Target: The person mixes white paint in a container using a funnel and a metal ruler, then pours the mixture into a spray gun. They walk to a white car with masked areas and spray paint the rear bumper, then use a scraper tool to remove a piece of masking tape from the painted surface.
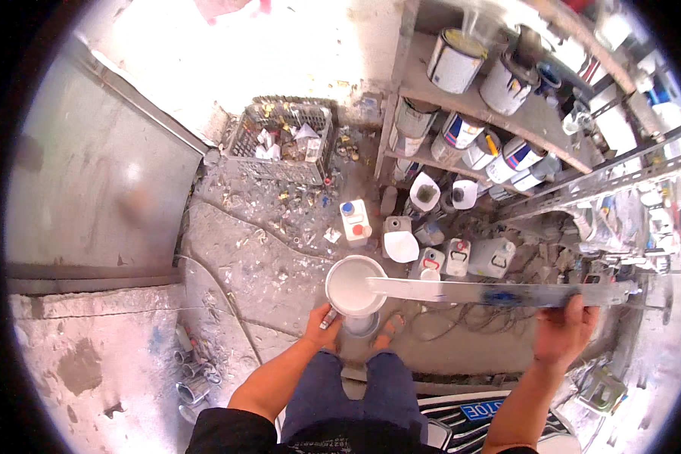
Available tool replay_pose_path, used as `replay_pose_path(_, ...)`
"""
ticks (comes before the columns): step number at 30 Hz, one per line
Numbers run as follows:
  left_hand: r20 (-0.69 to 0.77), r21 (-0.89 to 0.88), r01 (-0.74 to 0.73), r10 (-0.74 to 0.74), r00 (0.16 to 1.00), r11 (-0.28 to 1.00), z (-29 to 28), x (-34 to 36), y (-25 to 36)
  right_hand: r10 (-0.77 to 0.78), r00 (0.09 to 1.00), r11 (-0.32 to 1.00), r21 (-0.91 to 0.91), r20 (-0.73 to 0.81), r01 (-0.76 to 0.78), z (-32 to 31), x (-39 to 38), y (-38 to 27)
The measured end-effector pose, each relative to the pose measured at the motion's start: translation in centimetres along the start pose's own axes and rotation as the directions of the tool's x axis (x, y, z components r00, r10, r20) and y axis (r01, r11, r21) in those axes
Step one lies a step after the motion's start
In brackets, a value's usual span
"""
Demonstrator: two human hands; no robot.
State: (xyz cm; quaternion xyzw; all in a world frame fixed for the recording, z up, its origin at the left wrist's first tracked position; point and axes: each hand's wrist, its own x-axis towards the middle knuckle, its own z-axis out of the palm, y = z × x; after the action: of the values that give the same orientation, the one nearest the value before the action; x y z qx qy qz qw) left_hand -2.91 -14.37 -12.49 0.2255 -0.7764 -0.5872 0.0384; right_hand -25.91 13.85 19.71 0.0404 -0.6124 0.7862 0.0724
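Just in front of my legs is a white round pot, seen from above, with a pale inside. My left hand is closed at its lower left side, beside a small silvery part; the pot hides some of the fingers. Out to the right, my right hand grips a long, flat white strip with dark blue smears near that hand. Its narrow left end overlaps the pot's opening; whether it touches is unclear. Below the pot shows a grey round container.
Beyond the pot stand several plastic jugs and a black crate of rubbish. Paint tins fill a shelf rack at the far right. Cables lie on the littered floor. A black and white panel lies near my legs.
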Motion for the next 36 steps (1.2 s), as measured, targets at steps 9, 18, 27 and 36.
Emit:
replay_pose_path(9,-0.124,-0.102,-0.035,0.022,0.992,0.994,-6.0,-3.6,3.8,-0.192,0.59,0.624,-0.366,0.784,0.69,15.9,-9.0,-4.8)
replay_pose_path(18,-0.152,-0.031,-0.127,0.121,0.981,0.991,-9.8,-7.3,5.3,-0.112,0.696,0.562,-0.532,0.709,0.633,19.0,-16.1,-8.9)
replay_pose_path(27,-0.123,-0.033,-0.168,0.163,0.979,0.985,-9.9,-8.6,5.3,-0.07,0.636,0.586,-0.484,0.769,0.65,18.3,-16.6,-8.8)
replay_pose_path(36,-0.145,-0.034,-0.228,0.221,0.964,0.973,-9.6,-8.9,4.4,-0.114,0.682,0.656,-0.461,0.722,0.598,17.5,-18.3,-11.8)
